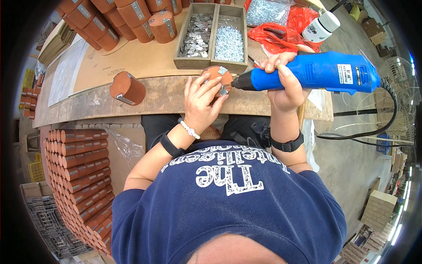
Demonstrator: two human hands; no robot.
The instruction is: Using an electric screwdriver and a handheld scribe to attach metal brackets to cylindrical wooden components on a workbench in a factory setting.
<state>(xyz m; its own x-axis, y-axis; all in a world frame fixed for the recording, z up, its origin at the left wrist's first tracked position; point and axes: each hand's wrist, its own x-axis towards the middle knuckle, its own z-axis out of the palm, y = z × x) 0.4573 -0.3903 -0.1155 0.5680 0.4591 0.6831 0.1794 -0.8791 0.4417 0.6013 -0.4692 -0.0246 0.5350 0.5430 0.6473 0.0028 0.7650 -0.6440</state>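
Between hands: wooden cylinder point(216, 78) under left hand point(200, 99), electric screwdriver point(314, 72) tip touching.

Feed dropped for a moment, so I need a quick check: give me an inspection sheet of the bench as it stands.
Surface: wooden workbench, board sheet on top.
Job's things: brown cylinder with metal plate at bench edge; blue electric screwdriver, tip at the plate.
Clutter: spare cylinder; two-part tray of plates and screws; red bags; white bottle.
Grips: left hand steadies the cylinder; right hand holds the screwdriver.
Cables: black cord trails off right.
Surroundings: stacked cylinders lower left, more at the bench's far end.
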